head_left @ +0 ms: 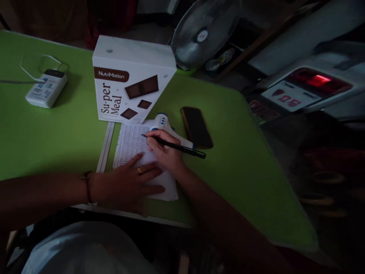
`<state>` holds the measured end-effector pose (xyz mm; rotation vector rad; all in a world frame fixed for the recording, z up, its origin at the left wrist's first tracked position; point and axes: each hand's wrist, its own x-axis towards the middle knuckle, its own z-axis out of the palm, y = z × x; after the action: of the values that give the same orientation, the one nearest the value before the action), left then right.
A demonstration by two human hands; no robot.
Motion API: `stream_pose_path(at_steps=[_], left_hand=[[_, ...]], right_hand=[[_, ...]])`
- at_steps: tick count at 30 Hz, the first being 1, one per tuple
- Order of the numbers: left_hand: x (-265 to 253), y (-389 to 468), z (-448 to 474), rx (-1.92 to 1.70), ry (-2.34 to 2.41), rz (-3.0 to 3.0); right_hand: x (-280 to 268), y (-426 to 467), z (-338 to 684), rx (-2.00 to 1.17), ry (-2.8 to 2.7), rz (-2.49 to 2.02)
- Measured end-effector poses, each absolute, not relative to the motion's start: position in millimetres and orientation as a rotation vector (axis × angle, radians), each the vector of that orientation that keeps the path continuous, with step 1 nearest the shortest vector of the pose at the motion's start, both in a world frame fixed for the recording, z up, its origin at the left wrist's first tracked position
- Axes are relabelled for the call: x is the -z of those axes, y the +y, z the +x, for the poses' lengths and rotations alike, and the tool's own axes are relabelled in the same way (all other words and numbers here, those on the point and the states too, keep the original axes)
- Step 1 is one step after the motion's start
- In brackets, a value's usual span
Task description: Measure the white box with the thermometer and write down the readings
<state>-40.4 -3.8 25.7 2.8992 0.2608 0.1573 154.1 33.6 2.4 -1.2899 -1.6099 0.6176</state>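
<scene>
Dim light covers a smooth green tabletop [242, 182] that spans the middle of the frame, its right border slanting from upper right of centre down to the lower right corner area. Beyond that border, at upper right, sits a pale machine with a glowing red display [316, 87]; at top centre, behind the far edge, is a round fan with a clear guard [202, 36]. Near the middle of the frame lies white paper covered partly with small handwriting [132, 142], its bottom edge close to the table's pale near rim. Fingers spread and palm down, the left hand [128, 182] lies flat across the lower part of the paper, gripping nothing. Above it, the right hand [168, 152] has its fingers closed around a slim black pen [185, 148], the tip over the written lines; whether it touches them I cannot tell. Tall and upright, a white cardboard box with brown printing [110, 57] borders the paper's top edge, limiting room on that side. Just behind the right hand is a white and blue handheld device with buttons [163, 121], and a black rectangular phone [196, 127] lies beside its handle. Green surface stretches from the phone to the right border, and at left between the box and a white cabled power block [47, 87].
</scene>
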Motion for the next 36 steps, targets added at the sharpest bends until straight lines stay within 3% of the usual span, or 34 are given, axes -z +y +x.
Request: stream_pose_path(at_steps=[13, 17, 21, 26, 36], left_hand=[[-32, -9, -41, -0.314, 0.246, 2.975], [-38, -13, -32, -0.376, -0.054, 2.905], [-43, -4, -31, -0.588, -0.136, 2.779], [-36, 18, -41, -0.898, 0.153, 2.714], [-19, 21, -38, -0.46, 0.256, 2.738]], right_hand=[[-9, 25, 173, -0.127, -2.417, -1.263], [-17, 23, 175, -0.001, -2.526, -1.273], [-25, 21, 175, 0.026, -2.529, -1.237], [-27, 17, 172, -0.087, -2.532, -1.226], [-20, 21, 173, -0.252, -2.434, -1.178]])
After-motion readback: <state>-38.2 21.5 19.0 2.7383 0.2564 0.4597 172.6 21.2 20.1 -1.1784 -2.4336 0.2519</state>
